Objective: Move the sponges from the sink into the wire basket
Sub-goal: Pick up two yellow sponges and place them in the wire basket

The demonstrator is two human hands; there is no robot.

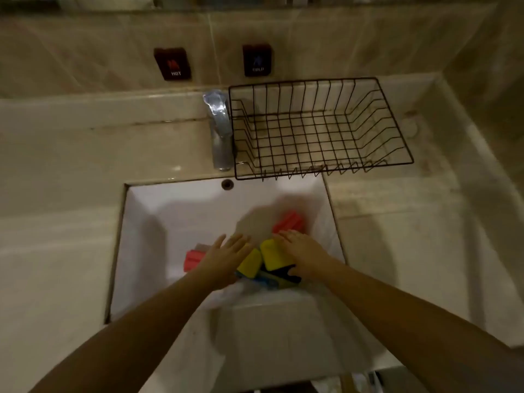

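1. Sink (pixel 175 211): white rectangular basin sitting recessed in a beige stone counter (pixel 397 236), with an overflow hole showing on its far wall. All the sponges are lying inside it, toward the near right part.
2. Left hand (pixel 224 258): reaching down into the basin with fingers spread flat and palm down, gripping nothing. It is hovering over or resting on the sponges; which one cannot be told.
3. Right hand (pixel 302 255): reaching into the basin, fingers extended and loosely apart, lying on top of a yellow sponge with the thumb along its near side. No closed grasp is showing.
4. Red sponge, left (pixel 191 260): lying at the left of the group, partly covered by the left hand.
5. Red sponge, far (pixel 289 221): lying beyond the right hand's fingertips, near the right wall of the basin, and appearing blurred.
6. Yellow sponge, left (pixel 249 263): sitting between the two hands, just beside the left hand.
7. Yellow sponge, right (pixel 273 255): sitting under the right hand, touching its yellow neighbour.
8. Blue sponge (pixel 268 279): peeking out beneath the yellow pair at the near edge.
9. Wire basket (pixel 397 137): black, standing on the counter behind the basin's right side, holding no sponges.
10. Faucet (pixel 219 137): chrome, standing just left of the basket.
11. Wall plates: marked HOT (pixel 173 63) and COLD (pixel 257 61), hanging on the tiled wall.
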